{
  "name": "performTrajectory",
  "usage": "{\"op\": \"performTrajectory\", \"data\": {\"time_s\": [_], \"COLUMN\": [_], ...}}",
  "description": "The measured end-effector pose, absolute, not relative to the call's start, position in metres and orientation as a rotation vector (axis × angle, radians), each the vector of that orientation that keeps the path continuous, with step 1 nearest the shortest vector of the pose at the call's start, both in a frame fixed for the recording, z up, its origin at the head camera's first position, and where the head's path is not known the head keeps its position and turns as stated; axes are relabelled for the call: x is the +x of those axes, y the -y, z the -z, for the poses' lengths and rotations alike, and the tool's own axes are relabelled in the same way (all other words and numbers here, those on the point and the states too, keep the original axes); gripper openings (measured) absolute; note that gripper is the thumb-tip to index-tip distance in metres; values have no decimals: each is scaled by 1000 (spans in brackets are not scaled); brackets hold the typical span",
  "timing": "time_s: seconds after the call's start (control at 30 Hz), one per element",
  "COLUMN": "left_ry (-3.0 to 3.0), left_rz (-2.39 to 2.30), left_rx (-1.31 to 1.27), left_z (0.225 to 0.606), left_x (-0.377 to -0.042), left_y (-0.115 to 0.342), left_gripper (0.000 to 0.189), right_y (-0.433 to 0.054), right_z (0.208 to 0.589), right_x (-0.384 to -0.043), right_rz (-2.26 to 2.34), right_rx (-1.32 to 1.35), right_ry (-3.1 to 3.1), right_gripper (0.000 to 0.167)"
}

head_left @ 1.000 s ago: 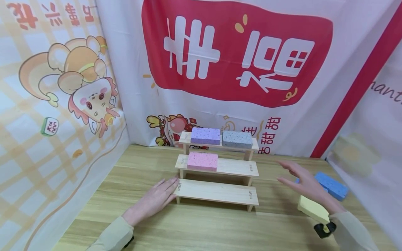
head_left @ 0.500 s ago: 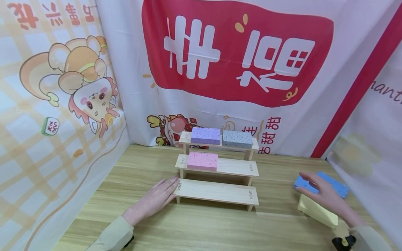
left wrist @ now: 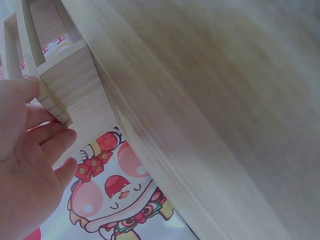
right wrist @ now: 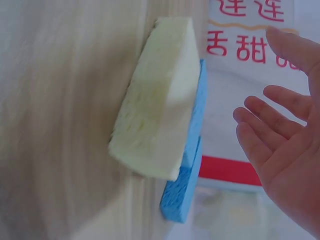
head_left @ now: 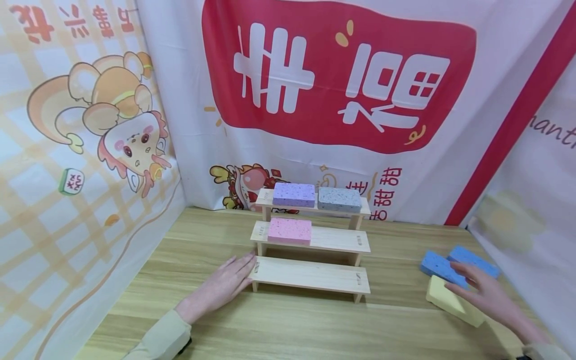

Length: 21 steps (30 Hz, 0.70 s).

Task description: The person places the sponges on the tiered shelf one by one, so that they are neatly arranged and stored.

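My left hand (head_left: 220,285) lies at the left end of the lowest tier of a light wooden three-tier stand (head_left: 310,275), fingers touching its edge; the left wrist view shows these fingertips at the wooden end panel (left wrist: 75,82). My right hand (head_left: 488,295) hovers with parted fingers over a yellow sponge (head_left: 450,300) and two blue sponges (head_left: 438,267) at the right. In the right wrist view a gap separates the hand (right wrist: 280,130) from the yellow sponge (right wrist: 155,100), and nothing is held.
On the top tier sit a purple sponge (head_left: 294,195) and a grey sponge (head_left: 339,200). A pink sponge (head_left: 289,231) lies at the left of the middle tier. Printed cloth (head_left: 189,100) hangs behind the wood-grain table (head_left: 270,330) and along its sides.
My right hand has moved rightward and toward me, from beside the stand to over the yellow and blue sponges. The left hand and the stand have stayed put.
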<state>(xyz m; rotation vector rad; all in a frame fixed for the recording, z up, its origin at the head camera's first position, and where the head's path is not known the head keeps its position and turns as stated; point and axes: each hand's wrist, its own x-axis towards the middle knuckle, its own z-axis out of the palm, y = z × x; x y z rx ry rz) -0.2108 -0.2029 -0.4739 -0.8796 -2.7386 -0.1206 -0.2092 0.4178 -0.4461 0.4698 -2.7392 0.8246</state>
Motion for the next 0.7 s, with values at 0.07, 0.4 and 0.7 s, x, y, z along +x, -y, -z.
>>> {"op": "performTrajectory", "data": {"time_s": [0.07, 0.4, 0.7], "left_ry": [2744, 2756, 2738], "left_rz": [127, 118, 109], "left_rx": [-878, -873, -881], "left_z": [474, 475, 475], "left_x": [-211, -211, -212], "left_y": [203, 203, 203], "left_gripper": [58, 58, 58], "right_y": [-423, -449, -461], "right_z": [450, 471, 474], "right_x": [-207, -198, -195], "right_rz": [-830, -832, -713], "right_rx": [462, 474, 306], "right_ry": [2751, 2731, 3043], "right_gripper": [56, 55, 71]}}
